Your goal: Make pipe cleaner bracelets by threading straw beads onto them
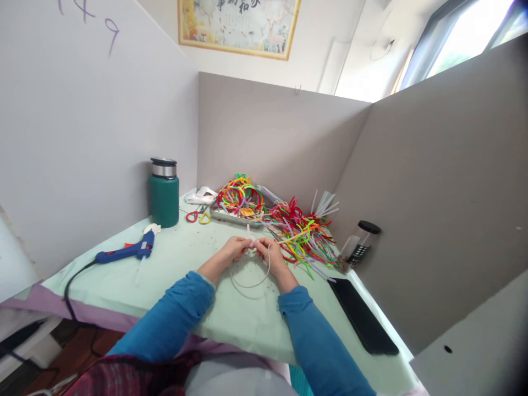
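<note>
Both hands meet over the middle of the table, close together. My left hand (235, 248) is closed, its fingertips pinching a small pale pink and white piece (252, 242). From the other side my right hand (268, 251) pinches the same piece. A thin white pipe cleaner (249, 286) runs from the fingers of my right hand and loops down over the table. A short white end stands up above the fingertips. The exact shape of the held piece is partly hidden by the fingers.
Behind the hands, a metal tray (235, 218) holds colourful pipe cleaners, with a loose pile (303, 228) to its right. On the left are a green bottle (164, 198), a blue glue gun (127, 252) and scissors (198, 216). A black phone-like slab (363, 316) and a dark-lidded jar (363, 242) are at right.
</note>
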Available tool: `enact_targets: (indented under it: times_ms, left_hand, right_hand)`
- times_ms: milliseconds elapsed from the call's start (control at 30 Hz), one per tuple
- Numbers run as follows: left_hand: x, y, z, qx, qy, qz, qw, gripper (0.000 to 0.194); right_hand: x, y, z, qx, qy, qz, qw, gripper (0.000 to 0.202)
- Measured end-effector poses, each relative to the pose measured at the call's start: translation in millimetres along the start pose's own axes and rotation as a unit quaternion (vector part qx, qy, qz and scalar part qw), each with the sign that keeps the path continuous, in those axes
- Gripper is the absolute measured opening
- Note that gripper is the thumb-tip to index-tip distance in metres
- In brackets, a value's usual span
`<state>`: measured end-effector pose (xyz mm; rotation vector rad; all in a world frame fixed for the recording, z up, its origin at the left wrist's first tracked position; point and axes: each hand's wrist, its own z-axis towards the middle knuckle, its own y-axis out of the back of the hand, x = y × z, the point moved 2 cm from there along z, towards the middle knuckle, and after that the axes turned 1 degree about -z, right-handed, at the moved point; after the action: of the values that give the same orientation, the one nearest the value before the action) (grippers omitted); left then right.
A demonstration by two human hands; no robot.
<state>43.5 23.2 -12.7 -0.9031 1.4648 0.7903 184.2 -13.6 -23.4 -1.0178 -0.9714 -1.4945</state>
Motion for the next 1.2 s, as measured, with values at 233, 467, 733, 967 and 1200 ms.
enact_targets:
  times_ms: [233, 467, 733, 967, 1200]
  left_hand:
    - [5.6, 1.3, 4.3, -0.056, -0.040, 0.021, 0.997, 0.038]
    - [2.6, 3.6, 4.4, -0.088, -0.118, 0.086, 0.985, 0.031]
    - [-6.0, -1.6, 0.5, -0.108, -0.175, 0.133, 0.969, 0.028]
    - [-6.0, -0.8, 2.1, -0.129, -0.190, 0.157, 0.961, 0.017]
    - [-6.6, -0.6, 1.1, -0.132, -0.223, 0.163, 0.952, 0.011]
  right_hand:
    - [-0.6, 0.3, 0.5, -0.018, -0.001, 0.000, 1.000, 0.032]
    - [-5.0, 3.1, 2.4, -0.032, 0.000, -0.002, 0.999, 0.031]
    - [-3.6, 6.4, 3.2, -0.046, -0.006, 0.029, 0.999, 0.034]
    - [-3.2, 5.9, 4.1, -0.042, -0.008, 0.044, 0.998, 0.033]
    - [-2.3, 6.1, 3.6, -0.036, -0.002, 0.032, 0.999, 0.032]
